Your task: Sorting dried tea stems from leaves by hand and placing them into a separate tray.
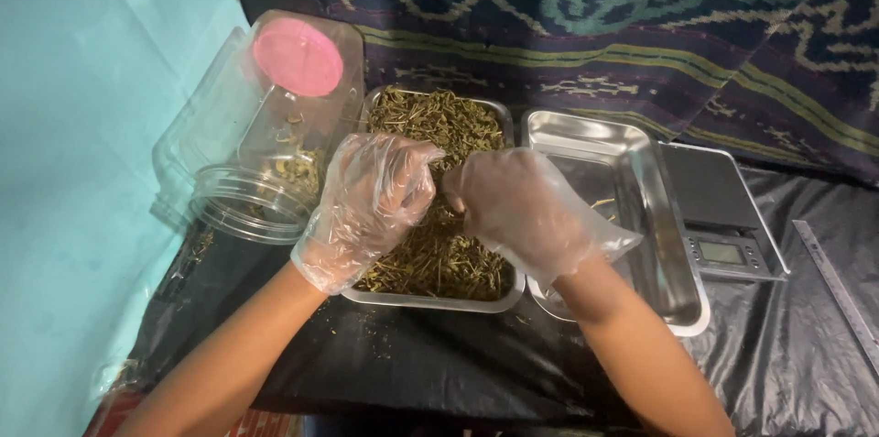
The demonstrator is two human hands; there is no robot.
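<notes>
Gloves of thin, crinkled clear plastic cover both hands in the head view, over bare forearms that come up from the bottom edge. The left hand (374, 203) is curled into a loose fist above the left steel tray (438, 301), fingertips pinched together at the top. The right hand (526, 208) is also bunched just beside it, knuckles up; the two nearly touch over the tray's middle. Whether either pinches any herb cannot be told, since the fingertips are folded under and the glove film blurs them.

Dried herb (439, 121), a tangle of olive and tan stems and leaf bits, fills that rectangular tray; the hands hide its centre. A second shiny steel tray (586, 135), with rounded corners, sits touching on the right and holds only a few stray stems; the right wrist covers its near left part.

A clear plastic jar (240, 182) lies tilted on its side at the left, mouth toward the camera, a round pink lid (298, 56) behind it and some herb scraps inside. A digital scale (723, 213) with a dark platform and small screen stands right of the trays. A metal ruler (838, 286) runs off the right edge. Wrinkled black plastic sheeting (439, 359) covers the bench. A patterned woven cloth (595, 6) hangs behind, and a turquoise wall (82, 171) stands at left.
</notes>
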